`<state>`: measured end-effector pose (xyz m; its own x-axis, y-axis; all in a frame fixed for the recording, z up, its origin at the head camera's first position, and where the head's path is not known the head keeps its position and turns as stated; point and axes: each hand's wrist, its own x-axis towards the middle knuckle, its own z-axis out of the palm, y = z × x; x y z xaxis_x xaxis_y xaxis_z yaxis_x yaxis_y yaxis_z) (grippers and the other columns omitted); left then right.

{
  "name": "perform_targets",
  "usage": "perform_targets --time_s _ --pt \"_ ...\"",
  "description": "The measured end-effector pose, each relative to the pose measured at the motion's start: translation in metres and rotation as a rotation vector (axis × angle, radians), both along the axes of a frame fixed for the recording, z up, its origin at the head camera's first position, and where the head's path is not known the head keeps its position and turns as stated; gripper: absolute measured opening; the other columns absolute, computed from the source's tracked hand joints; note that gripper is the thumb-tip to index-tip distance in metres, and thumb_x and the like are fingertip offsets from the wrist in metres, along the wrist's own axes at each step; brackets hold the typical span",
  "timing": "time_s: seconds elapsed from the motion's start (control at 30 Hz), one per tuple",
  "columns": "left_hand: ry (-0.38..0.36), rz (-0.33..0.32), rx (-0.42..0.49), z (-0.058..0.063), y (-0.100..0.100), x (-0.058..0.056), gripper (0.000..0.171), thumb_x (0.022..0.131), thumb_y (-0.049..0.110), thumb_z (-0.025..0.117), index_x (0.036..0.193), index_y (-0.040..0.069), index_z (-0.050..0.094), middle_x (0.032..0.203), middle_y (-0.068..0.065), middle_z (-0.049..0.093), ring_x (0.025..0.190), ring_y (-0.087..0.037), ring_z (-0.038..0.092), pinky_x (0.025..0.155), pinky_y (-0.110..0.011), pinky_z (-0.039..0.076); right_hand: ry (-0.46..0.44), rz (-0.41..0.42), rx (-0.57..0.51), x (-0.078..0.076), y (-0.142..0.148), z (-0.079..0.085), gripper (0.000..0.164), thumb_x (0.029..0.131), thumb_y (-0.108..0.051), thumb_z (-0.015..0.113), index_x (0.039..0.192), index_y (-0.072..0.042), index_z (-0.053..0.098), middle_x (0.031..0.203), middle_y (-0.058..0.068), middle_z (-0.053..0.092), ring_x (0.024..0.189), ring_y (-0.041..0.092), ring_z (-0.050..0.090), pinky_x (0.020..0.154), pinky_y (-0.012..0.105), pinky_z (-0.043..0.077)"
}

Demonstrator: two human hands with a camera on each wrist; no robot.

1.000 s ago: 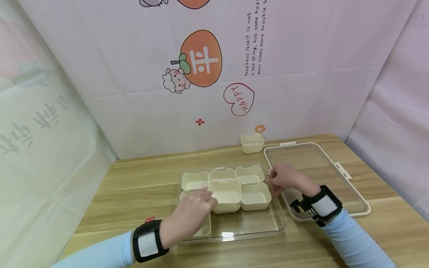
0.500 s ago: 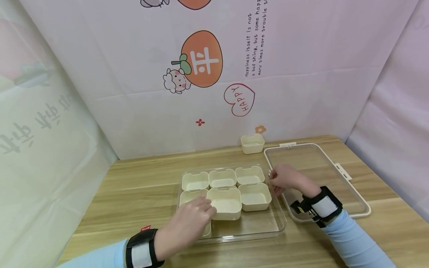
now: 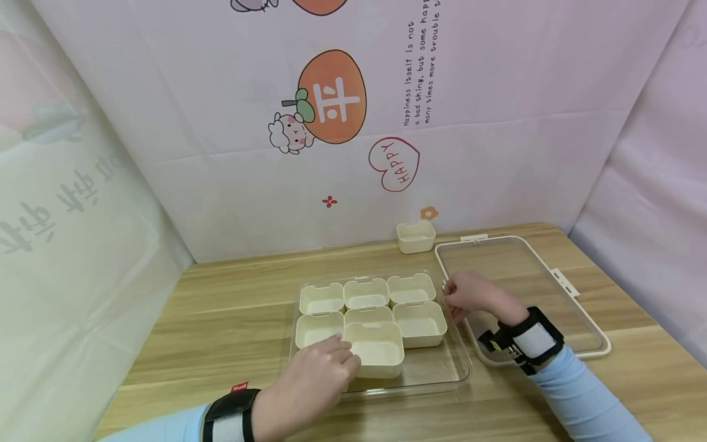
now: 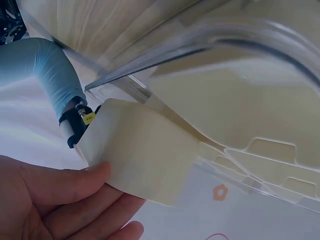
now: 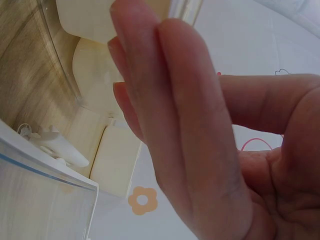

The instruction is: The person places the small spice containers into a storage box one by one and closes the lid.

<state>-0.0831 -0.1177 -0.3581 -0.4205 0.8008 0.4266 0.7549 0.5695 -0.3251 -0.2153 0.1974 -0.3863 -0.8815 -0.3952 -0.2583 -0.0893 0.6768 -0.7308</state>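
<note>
My left hand [image 3: 312,380] pinches a small cream bin [image 3: 375,359] by its left wall, thumb and fingers around the rim. In the left wrist view, the thumb presses one face of the bin [image 4: 145,150]. It is raised over the front part of a clear plastic box [image 3: 420,388], tilted, and partly covers another cream bin [image 3: 369,315]. Several cream bins stand in two rows in the box. My right hand [image 3: 475,293] is at the box's right side, next to the lid; its fingers lie together, extended, with nothing between them in the right wrist view.
A clear lid [image 3: 519,270] with a white frame and side clips lies on the wooden table [image 3: 221,319] at right. One loose cream bin [image 3: 415,239] stands at the back against the printed cloth wall [image 3: 221,202].
My left hand has drawn the held bin toward the front and slightly right, uncovering the bin behind it. The right hand has stayed put.
</note>
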Motion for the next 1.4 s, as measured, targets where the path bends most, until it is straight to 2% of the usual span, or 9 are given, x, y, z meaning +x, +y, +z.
perform_targets --time_s 0.27,0.43,0.67,0.77,0.9,1.13,1.4 --pt "0.009 -0.005 -0.017 -0.001 0.004 0.004 0.024 0.069 -0.002 0.065 0.058 0.017 0.055 0.055 0.01 0.052 0.062 -0.003 0.057 0.084 -0.02 0.052 0.002 0.001 0.003 0.001 0.001 0.002 0.012 0.085 -0.001 0.054 0.079 0.005 0.062 0.064 0.011 0.068 0.055 0.021 0.069 0.055 0.031 0.057" --pt "0.011 -0.015 -0.033 -0.006 0.006 0.004 0.028 0.068 0.001 0.071 0.055 0.018 0.053 0.053 0.01 0.049 0.056 -0.004 0.053 0.078 -0.02 0.053 0.007 0.003 0.014 0.002 0.0 0.003 0.013 0.086 -0.002 0.054 0.079 0.005 0.062 0.064 0.01 0.068 0.055 0.02 0.069 0.056 0.031 0.057" --pt "0.015 -0.009 -0.07 -0.011 0.007 0.002 0.027 0.069 0.002 0.07 0.054 0.018 0.054 0.053 0.009 0.05 0.054 -0.005 0.05 0.073 -0.022 0.053 0.013 0.004 0.018 0.002 -0.001 0.004 0.013 0.085 -0.002 0.053 0.079 0.005 0.062 0.064 0.009 0.067 0.056 0.021 0.069 0.056 0.031 0.057" --pt "0.017 -0.011 -0.084 -0.014 0.007 0.001 0.026 0.064 0.0 0.067 0.053 0.018 0.054 0.052 0.01 0.049 0.052 -0.006 0.047 0.06 -0.02 0.048 0.01 0.0 0.016 0.002 -0.001 0.005 0.014 0.086 -0.002 0.053 0.082 0.007 0.063 0.065 0.01 0.067 0.056 0.022 0.069 0.056 0.031 0.057" --pt "0.02 -0.015 -0.087 -0.018 0.009 0.0 0.026 0.058 -0.003 0.063 0.051 0.02 0.052 0.05 0.011 0.048 0.05 -0.007 0.044 0.048 -0.02 0.035 0.009 -0.003 0.017 0.002 -0.001 0.004 0.014 0.086 -0.002 0.053 0.083 0.007 0.063 0.065 0.01 0.067 0.057 0.021 0.069 0.056 0.031 0.057" --pt "-0.004 -0.007 -0.091 -0.022 0.012 0.001 0.025 0.057 -0.003 0.061 0.05 0.019 0.052 0.049 0.011 0.046 0.05 -0.007 0.044 0.048 -0.021 0.035 0.012 -0.009 0.016 0.001 -0.001 0.002 0.013 0.086 -0.001 0.053 0.079 0.006 0.062 0.063 0.009 0.067 0.054 0.02 0.068 0.055 0.031 0.057" --pt "-0.015 0.041 -0.127 -0.025 0.013 0.002 0.026 0.058 0.0 0.065 0.051 0.021 0.052 0.05 0.01 0.048 0.051 -0.007 0.046 0.042 -0.021 0.033 0.016 -0.006 0.022 0.001 -0.002 0.002 0.013 0.085 -0.001 0.053 0.08 0.006 0.062 0.063 0.009 0.067 0.054 0.02 0.068 0.055 0.031 0.057"
